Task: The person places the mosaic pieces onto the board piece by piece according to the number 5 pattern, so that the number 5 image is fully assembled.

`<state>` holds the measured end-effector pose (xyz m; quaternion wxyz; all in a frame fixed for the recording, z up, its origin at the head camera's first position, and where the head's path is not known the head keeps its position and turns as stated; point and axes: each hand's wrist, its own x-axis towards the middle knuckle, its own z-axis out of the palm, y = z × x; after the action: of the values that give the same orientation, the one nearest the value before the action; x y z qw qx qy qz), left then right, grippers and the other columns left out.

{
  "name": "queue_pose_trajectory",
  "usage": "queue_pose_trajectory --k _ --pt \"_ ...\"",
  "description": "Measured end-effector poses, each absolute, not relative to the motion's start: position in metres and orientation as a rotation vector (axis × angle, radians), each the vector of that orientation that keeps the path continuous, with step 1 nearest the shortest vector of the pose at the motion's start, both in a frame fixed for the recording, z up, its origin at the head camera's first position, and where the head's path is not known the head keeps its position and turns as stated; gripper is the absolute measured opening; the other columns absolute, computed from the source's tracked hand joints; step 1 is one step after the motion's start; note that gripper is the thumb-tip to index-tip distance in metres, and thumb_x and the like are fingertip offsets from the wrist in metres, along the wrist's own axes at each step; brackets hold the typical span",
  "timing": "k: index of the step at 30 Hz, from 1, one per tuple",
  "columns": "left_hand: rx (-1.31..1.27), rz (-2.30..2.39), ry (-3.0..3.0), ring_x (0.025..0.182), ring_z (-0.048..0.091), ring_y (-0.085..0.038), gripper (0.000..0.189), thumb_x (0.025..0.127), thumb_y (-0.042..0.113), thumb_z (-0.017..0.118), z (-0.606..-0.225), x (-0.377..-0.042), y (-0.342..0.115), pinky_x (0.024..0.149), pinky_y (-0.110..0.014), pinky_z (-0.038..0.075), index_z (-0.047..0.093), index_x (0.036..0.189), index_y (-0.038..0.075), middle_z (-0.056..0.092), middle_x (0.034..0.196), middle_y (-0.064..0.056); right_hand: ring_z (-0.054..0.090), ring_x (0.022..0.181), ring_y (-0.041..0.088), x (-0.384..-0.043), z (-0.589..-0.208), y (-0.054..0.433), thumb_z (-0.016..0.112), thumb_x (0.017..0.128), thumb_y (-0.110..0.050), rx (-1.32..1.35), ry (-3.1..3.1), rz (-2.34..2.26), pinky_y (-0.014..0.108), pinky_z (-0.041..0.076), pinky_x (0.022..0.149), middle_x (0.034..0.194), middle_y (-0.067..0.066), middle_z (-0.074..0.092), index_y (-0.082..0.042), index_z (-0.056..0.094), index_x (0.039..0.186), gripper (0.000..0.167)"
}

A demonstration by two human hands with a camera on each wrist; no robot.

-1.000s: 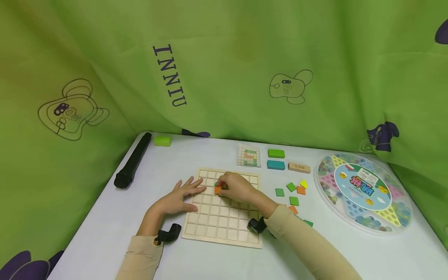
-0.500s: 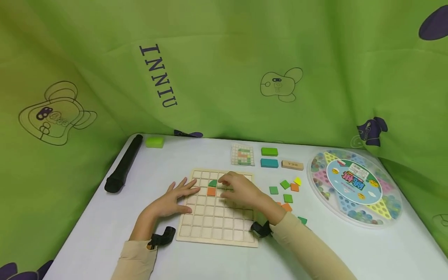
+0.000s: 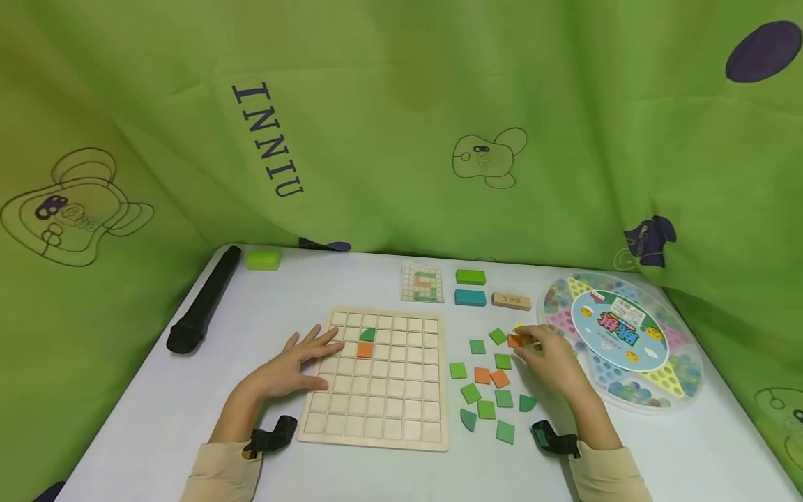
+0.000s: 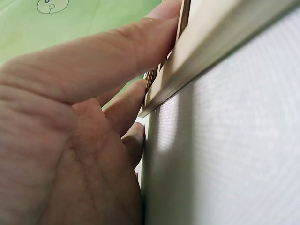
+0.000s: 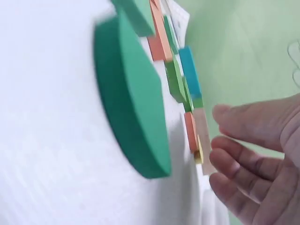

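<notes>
A wooden grid board (image 3: pixel 381 440) lies flat on the table. In its grid sit a green quarter-round tile (image 3: pixel 368 335) and, just below, an orange square tile (image 3: pixel 364 350). My left hand (image 3: pixel 282 367) rests on the board's left edge with fingers spread; in the left wrist view the thumb (image 4: pixel 117 56) touches the frame. My right hand (image 3: pixel 555 359) hovers at the loose tiles, fingertips beside an orange tile (image 3: pixel 514 341). In the right wrist view thumb and fingers (image 5: pixel 234 161) are bent slightly, with a gap between them and no tile held. A yellow tile (image 3: pixel 518 326) is partly hidden.
Several green tiles (image 3: pixel 486 409) and two more orange tiles (image 3: pixel 482 376) lie right of the board. Behind are a pattern card (image 3: pixel 422 282), green, teal and wooden blocks (image 3: pixel 511 301). A round marble game box (image 3: pixel 659 401) stands right, a black microphone (image 3: pixel 203 303) left.
My right hand has let go of the orange tile on the board and moved right to the loose tiles. The left hand stays on the board's edge. The head view has shifted slightly.
</notes>
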<state>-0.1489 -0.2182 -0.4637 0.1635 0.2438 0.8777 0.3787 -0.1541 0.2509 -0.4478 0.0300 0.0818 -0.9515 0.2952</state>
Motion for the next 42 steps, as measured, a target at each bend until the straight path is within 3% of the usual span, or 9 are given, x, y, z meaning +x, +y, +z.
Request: queue_pose_trajectory --k 6,12,19,24,31,36,42 --pt "0.692 1.092 2.507 0.145 -0.002 -0.043 0.069 0.079 0.031 0.073 -0.465 -0.144 -0.223 0.111 -0.062 -0.013 0.047 0.141 0.013 0.022 0.157 -0.012 0.057 0.086 0.026 -0.158 -0.456 0.256 0.068 0.084 -0.007 0.272 -2.966 0.823 0.04 0.049 0.073 0.095 0.014 0.062 0.001 0.066 0.109 0.027" --pt "0.724 1.098 2.499 0.145 0.0 -0.041 0.069 0.08 0.032 0.073 -0.465 -0.149 -0.219 0.112 -0.062 -0.012 0.046 0.141 0.012 0.022 0.157 -0.012 0.057 0.085 0.026 -0.158 -0.458 0.26 0.068 0.083 -0.008 0.269 -2.996 0.801 0.042 0.049 0.075 0.093 0.013 0.06 0.001 0.064 0.101 0.02" --pt "0.731 1.076 2.512 0.146 0.001 -0.039 0.069 0.08 0.03 0.073 -0.464 -0.152 -0.22 0.113 -0.06 -0.011 0.046 0.142 0.013 0.023 0.157 -0.011 0.061 0.085 0.025 -0.153 -0.444 0.253 0.07 0.084 -0.015 0.202 -3.035 0.86 0.039 0.052 0.074 0.092 0.012 0.064 0.001 0.06 0.099 0.024" --pt "0.73 1.072 2.496 0.146 0.001 -0.039 0.069 0.081 0.029 0.072 -0.463 -0.151 -0.222 0.113 -0.06 -0.011 0.045 0.142 0.012 0.022 0.157 -0.011 0.065 0.083 0.022 -0.143 -0.429 0.207 0.072 0.084 -0.015 0.317 -2.941 1.077 0.033 0.056 0.072 0.093 0.01 0.066 -0.002 0.061 0.101 0.024" --pt "0.707 1.055 2.506 0.146 0.002 -0.037 0.07 0.081 0.032 0.072 -0.462 -0.149 -0.224 0.114 -0.059 -0.01 0.045 0.142 0.014 0.022 0.158 -0.008 0.06 0.085 0.013 -0.143 -0.425 0.103 0.072 0.083 -0.014 0.793 -2.878 1.242 0.023 0.055 0.072 0.095 0.001 0.063 -0.007 0.064 0.102 0.021" --pt "0.701 1.058 2.498 0.147 0.001 -0.036 0.069 0.081 0.032 0.072 -0.462 -0.149 -0.224 0.114 -0.059 -0.01 0.045 0.142 0.015 0.022 0.158 -0.007 0.057 0.084 0.01 -0.155 -0.429 0.05 0.072 0.084 -0.019 1.048 -2.961 1.118 0.024 0.052 0.071 0.093 -0.002 0.062 -0.011 0.065 0.1 0.019" --pt "0.697 1.068 2.488 0.147 0.0 -0.037 0.069 0.081 0.031 0.072 -0.46 -0.147 -0.225 0.114 -0.059 -0.011 0.045 0.142 0.013 0.021 0.158 -0.007 0.054 0.079 0.009 -0.164 -0.437 0.025 0.073 0.084 -0.024 1.146 -3.051 0.871 0.022 0.048 0.069 0.089 -0.003 0.059 -0.011 0.064 0.097 0.021"
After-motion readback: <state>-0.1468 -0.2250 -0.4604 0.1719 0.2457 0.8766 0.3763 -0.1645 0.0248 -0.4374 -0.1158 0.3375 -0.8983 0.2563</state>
